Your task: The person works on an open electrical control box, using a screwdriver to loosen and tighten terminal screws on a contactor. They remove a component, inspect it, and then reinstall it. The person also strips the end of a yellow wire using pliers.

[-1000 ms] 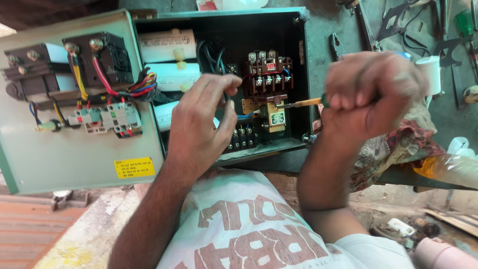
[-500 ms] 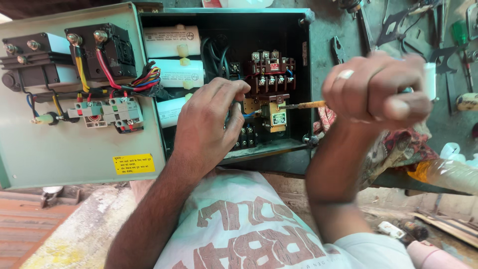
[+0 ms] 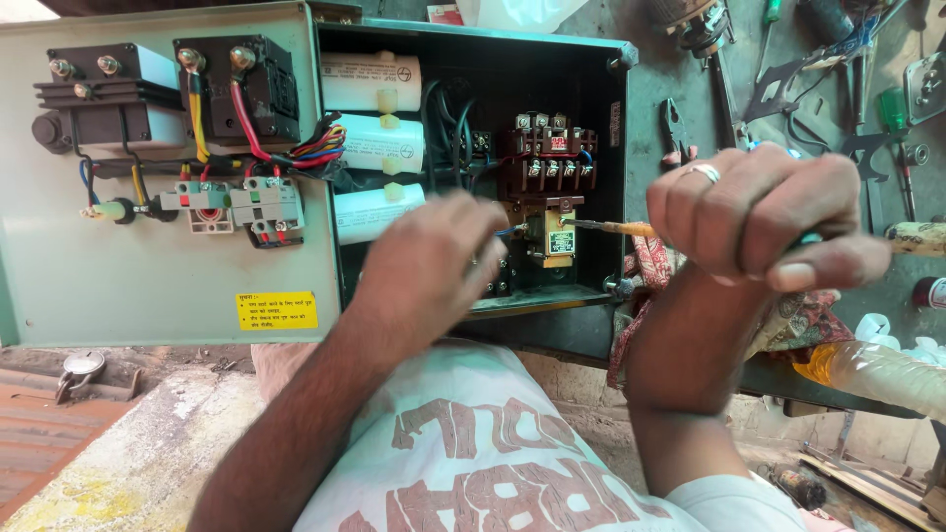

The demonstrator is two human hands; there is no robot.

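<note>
Green sheet metal forms the open electrical box that both hands work in. The right hand is closed in a tight fist around the handle of a screwdriver, and only the yellowish neck and thin shaft show beyond the knuckles. The tool's long axis runs nearly level, out from the fist toward the person's left, and its tip points at the small yellowish relay block, just touching or almost touching its right face; the exact contact is too small to tell.

The left hand sits on the other side of that block, just left of it and a little lower, blurred. Its fingers are bent toward the front of the block near some thin blue wire; whether they pinch anything I cannot tell. So the block lies between the two hands, with the left hand's fingertips nearer to it than the right fist, which stands off by the length of the shaft.

Above the tip sits a dark contactor with red parts. Left of the left hand lie three white cylinders. Beyond the right fist, hand tools lie on the grey bench
</note>
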